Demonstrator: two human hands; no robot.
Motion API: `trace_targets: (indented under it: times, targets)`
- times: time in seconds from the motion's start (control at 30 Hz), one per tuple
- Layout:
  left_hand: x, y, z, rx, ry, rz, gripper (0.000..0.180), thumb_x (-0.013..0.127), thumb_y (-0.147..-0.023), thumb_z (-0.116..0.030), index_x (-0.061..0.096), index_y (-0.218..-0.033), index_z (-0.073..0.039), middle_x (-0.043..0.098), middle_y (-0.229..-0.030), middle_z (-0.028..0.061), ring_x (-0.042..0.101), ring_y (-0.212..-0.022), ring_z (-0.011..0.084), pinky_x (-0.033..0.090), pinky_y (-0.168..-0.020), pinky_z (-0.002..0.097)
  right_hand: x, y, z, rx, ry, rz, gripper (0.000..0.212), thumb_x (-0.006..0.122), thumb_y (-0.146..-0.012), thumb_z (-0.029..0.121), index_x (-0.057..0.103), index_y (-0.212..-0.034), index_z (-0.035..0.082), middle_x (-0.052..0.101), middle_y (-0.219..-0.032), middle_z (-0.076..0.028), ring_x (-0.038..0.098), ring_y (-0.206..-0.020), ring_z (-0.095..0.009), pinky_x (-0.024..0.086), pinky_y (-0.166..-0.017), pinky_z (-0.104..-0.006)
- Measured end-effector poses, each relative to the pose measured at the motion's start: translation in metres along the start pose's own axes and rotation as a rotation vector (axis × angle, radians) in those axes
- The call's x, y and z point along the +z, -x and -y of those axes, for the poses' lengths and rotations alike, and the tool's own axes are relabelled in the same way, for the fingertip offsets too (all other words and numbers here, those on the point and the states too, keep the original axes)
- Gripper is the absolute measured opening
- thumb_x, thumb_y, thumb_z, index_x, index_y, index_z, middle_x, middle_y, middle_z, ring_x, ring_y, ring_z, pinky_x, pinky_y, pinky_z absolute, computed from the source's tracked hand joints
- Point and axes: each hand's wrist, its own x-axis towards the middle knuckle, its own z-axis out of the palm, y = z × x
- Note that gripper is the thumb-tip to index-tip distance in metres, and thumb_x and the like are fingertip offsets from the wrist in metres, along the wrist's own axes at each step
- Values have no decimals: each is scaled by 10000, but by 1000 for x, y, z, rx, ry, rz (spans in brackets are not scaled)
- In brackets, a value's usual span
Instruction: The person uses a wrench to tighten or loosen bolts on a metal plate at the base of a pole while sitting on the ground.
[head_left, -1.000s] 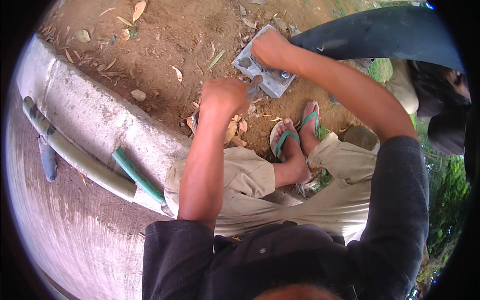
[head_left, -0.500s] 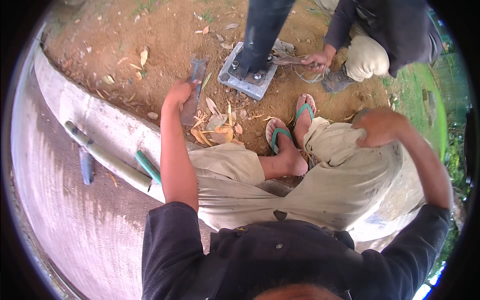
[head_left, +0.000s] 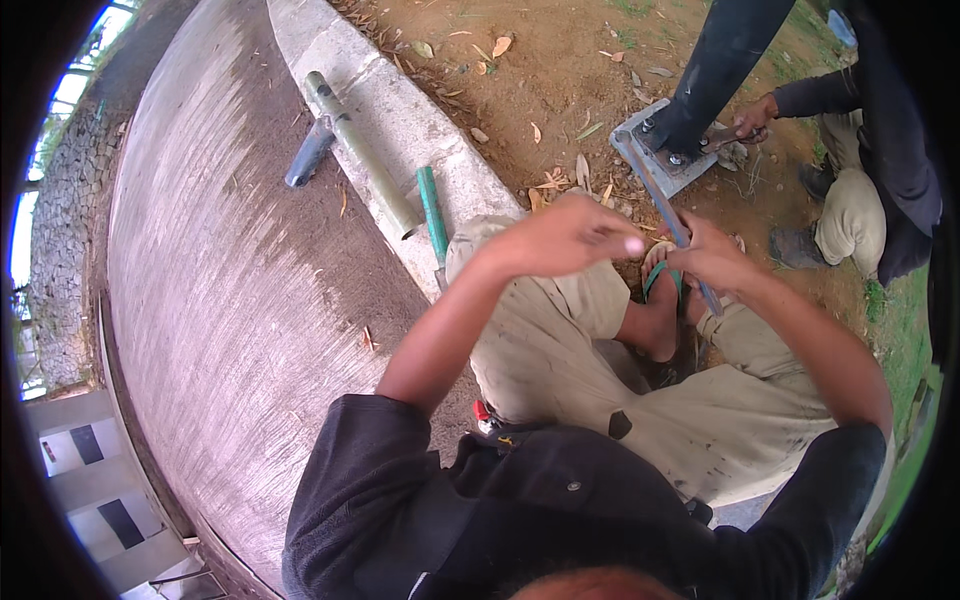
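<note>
Bare earth strewn with dry leaves beside a concrete kerb (head_left: 400, 110): a seated person's right hand (head_left: 712, 258) wraps its fingers around the lower part of a thin metal rod (head_left: 650, 185), just above the sandalled feet. Left hand (head_left: 570, 235) hovers alongside the rod, fingers curled, empty. Rod looks stiff, light and probably smooth; mid-shaft seems the best grip.

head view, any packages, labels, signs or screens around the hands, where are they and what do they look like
None show: no package, label, sign or screen.
Left hand: raised over the knees, nothing clearly held.
Right hand: grips a thin grey metal bar slanting toward a grey base plate.
Green pipe and teal-handled tool: lying on the concrete curb.
</note>
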Motion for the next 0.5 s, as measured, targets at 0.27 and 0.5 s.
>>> trace_targets:
  times: [0.27, 0.5]
  targets:
    - [-322, -23, 299, -549, -500, -1231, 737, 642, -951, -554, 529, -1474, -49, 646, -1355, 275, 595, -1301, 437, 459, -1084, 476, -30, -62, -76, 62, 282, -108, 680, 808, -755, 252, 592, -1316, -68, 696, -1034, -200, 677, -908, -236, 522, -782, -378]
    - [-456, -15, 417, -786, -1050, -1180, 998, 289, -974, -803, 156, -1671, -100, 184, -1725, 167, 135, -1596, 368, 148, -1288, 480, -75, -146, -10, 321, 279, 189, 687, 739, -861, 477, 616, -1227, -91, 685, -1144, -312, 691, -1057, -397, 524, -908, -451]
